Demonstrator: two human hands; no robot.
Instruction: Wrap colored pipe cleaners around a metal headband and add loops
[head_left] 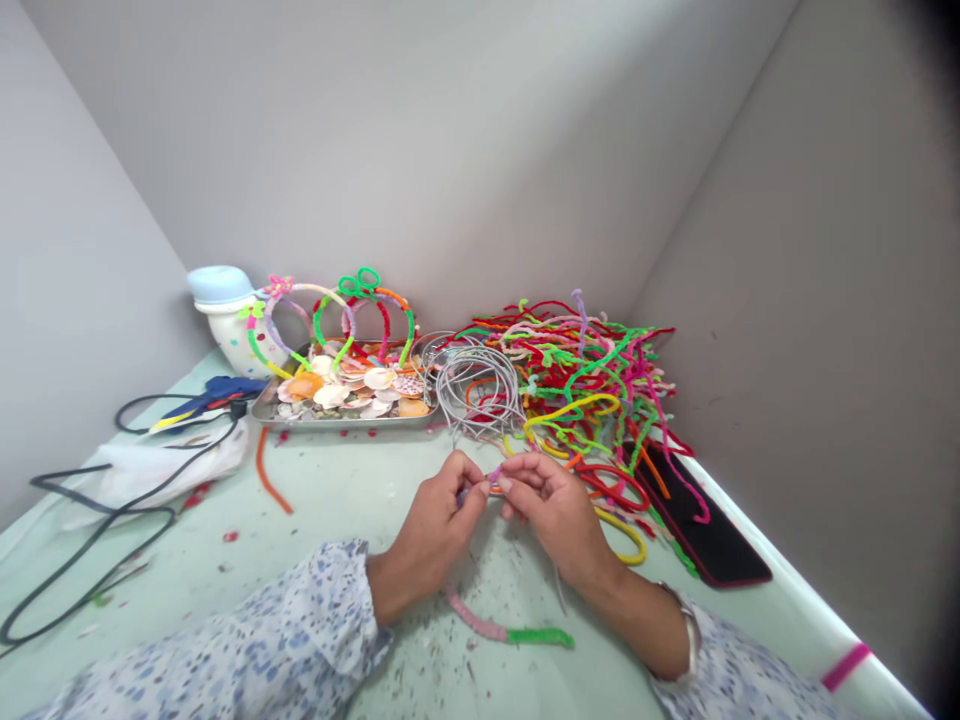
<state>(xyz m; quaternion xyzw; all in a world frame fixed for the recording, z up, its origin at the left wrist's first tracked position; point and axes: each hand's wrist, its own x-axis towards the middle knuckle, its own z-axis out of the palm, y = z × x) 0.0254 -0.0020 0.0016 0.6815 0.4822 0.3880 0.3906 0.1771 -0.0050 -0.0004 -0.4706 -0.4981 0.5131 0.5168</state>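
My left hand (pixel 442 520) and my right hand (pixel 551 510) meet over the middle of the table, fingertips pinched together. Between them shows a short bit of purple pipe cleaner (pixel 494 476), mostly covered by the fingers. Below the hands, a curved strip wrapped in pink and green pipe cleaner (pixel 517 631) comes out from under my left hand; whether it joins the purple piece is hidden. A thin grey wire end (pixel 559 588) shows beside my right wrist. Just beyond my fingers lies a coil of grey wire (pixel 480 388).
A metal tray (pixel 345 424) holds shells, with wrapped headbands (pixel 409 325) standing in it. A heap of pipe cleaners (pixel 570 360) lies back right, partly over a black tablet-like slab (pixel 709 530). At left are a white bottle (pixel 232 325), a blue glue gun (pixel 217 393) and a black cable (pixel 97 510).
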